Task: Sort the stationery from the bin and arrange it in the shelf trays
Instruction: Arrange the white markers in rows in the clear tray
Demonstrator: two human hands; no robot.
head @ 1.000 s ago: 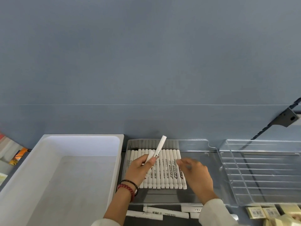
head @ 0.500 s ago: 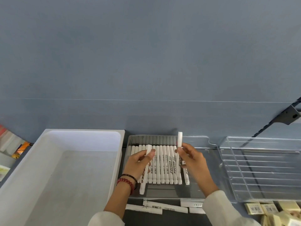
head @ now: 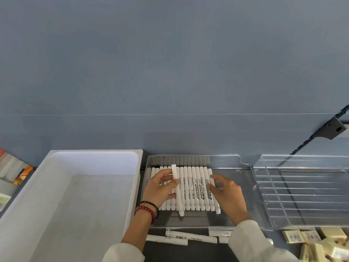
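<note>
A clear shelf tray holds a row of several white markers lying side by side. My left hand grips one white marker lengthwise over the left part of the row, with its near end sticking out past the others. My right hand has relaxed fingers that touch the rightmost marker, which lies at the row's right end. To the left stands a white bin with nothing visible inside.
Loose white markers lie on the dark shelf in front of the tray. A second clear tray stands to the right and shows nothing inside. Yellow sticky-note pads are piled at the bottom right. A black shelf bracket juts from the blue wall.
My right hand has laid the marker it held upright down at the right end of the row. My left hand still holds its marker, now slightly further right over the row.
</note>
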